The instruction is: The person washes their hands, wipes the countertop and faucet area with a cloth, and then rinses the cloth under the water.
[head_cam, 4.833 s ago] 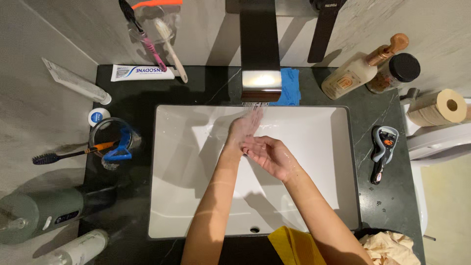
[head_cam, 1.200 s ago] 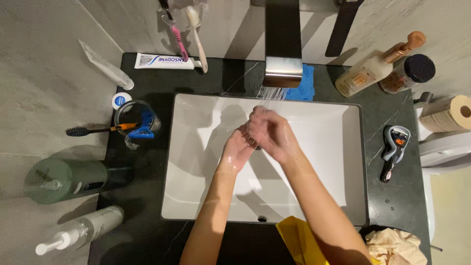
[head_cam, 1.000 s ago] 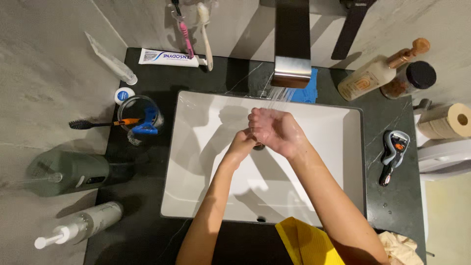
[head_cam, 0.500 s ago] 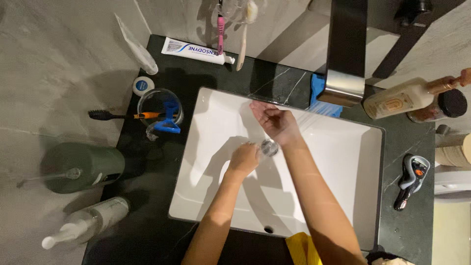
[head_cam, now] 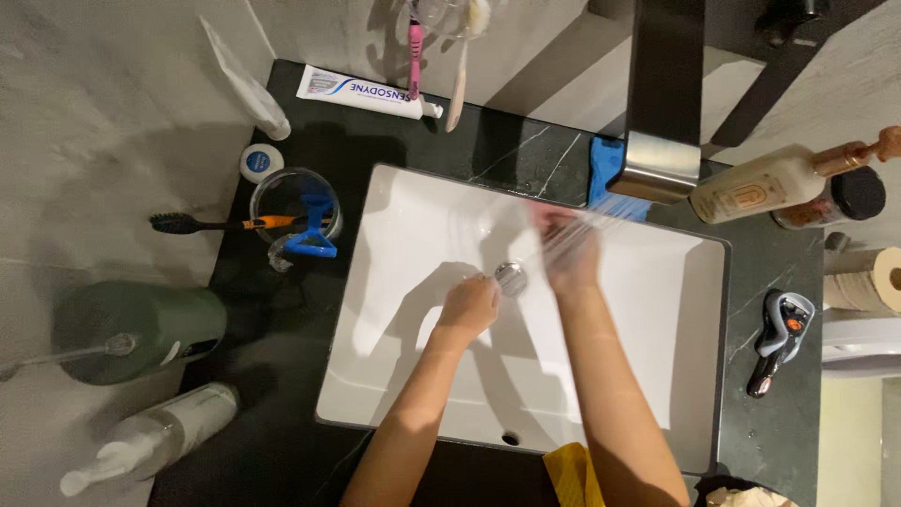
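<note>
**A:** Where are the hands relative to the drain?

**B:** The round metal drain [head_cam: 510,278] sits in the middle of the white rectangular sink [head_cam: 394,366]. The left hand [head_cam: 469,305] hangs just left of it and a little nearer the person, fingers curled inward into a loose fist with nothing in it. The right hand [head_cam: 568,249] is just right of the drain and farther back, under the water stream [head_cam: 601,214]; it is smeared by motion, so I cannot tell whether its fingers are spread or curled. The two hands are apart, with the drain between them.

**A:** And the water?

**B:** It falls slantwise from the flat metal faucet spout [head_cam: 664,141], behind and to the right of the drain. A blue cloth [head_cam: 605,169] lies just beside the spout on the black stone counter [head_cam: 291,310].

**A:** What surrounds the sink?

**B:** Left of the drain, beyond the sink's rim, a clear glass cup [head_cam: 296,216] holds a blue tool and an orange-and-black brush [head_cam: 202,223]. Behind that lie a small round white container [head_cam: 261,162] and a toothpaste tube [head_cam: 361,91]. Nearer the person on that side stand a dark green appliance [head_cam: 141,329] and a pump bottle [head_cam: 160,437]. Right of the drain, past the rim, lies a razor [head_cam: 777,338]; behind it are a cream pump bottle [head_cam: 770,183] and a black-lidded jar [head_cam: 840,199].
</note>
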